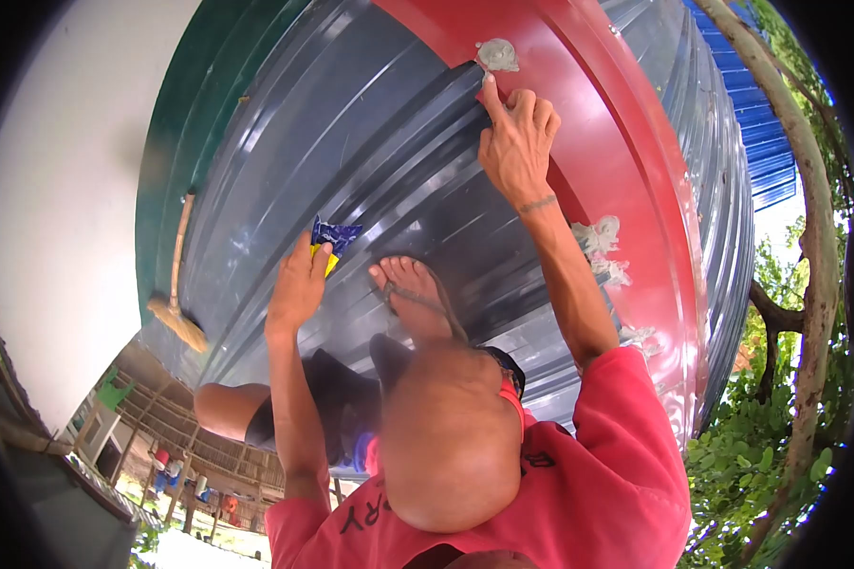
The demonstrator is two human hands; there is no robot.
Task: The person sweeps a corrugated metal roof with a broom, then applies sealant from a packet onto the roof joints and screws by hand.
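Observation:
My left hand grips a small, crumpled blue and yellow packet between thumb and fingers, held over the dark grey ribbed roofing sheet. My right hand reaches up and to the right, index finger stretched out and the others loosely bent, holding nothing. That fingertip is at the lower edge of a round patch of pale grey paste on the red metal flashing. Further down the flashing's inner edge are rough smears of similar paste. Writing on the packet is too small to read.
A foot in a flip-flop stands on the ribbed sheet. A wooden-handled brush lies at the left beside a green strip and white wall. Tree branches hang at the right. Ground and a thatched shelter show below.

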